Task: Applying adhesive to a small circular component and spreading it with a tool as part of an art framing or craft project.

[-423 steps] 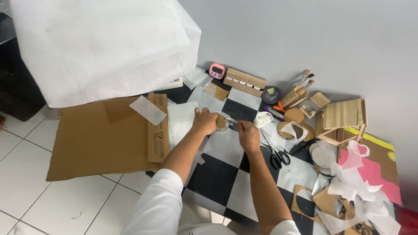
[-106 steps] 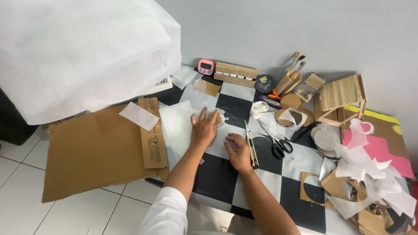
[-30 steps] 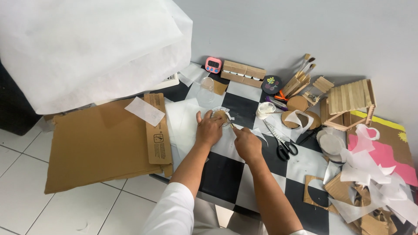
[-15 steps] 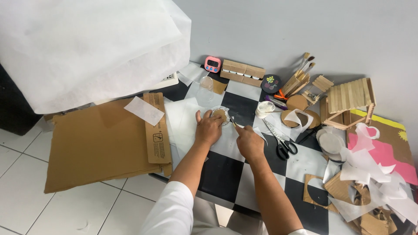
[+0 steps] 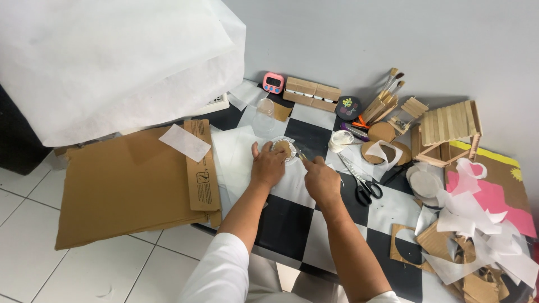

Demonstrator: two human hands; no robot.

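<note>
The left hand [image 5: 268, 166] presses its fingers flat to steady a round brown cardboard disc [image 5: 282, 149] on white paper, while at its 3 o'clock the right hand [image 5: 321, 180] pinches a thin tool [image 5: 301, 156] toward the disc's edge.

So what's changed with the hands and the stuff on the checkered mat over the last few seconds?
The right hand came up from the mat beside the scissors to the cardboard disc, a thin tool at its edge. The left hand stayed pressing the disc. Scissors, pink timer, stick house and cardboard sheet have not moved.
</note>
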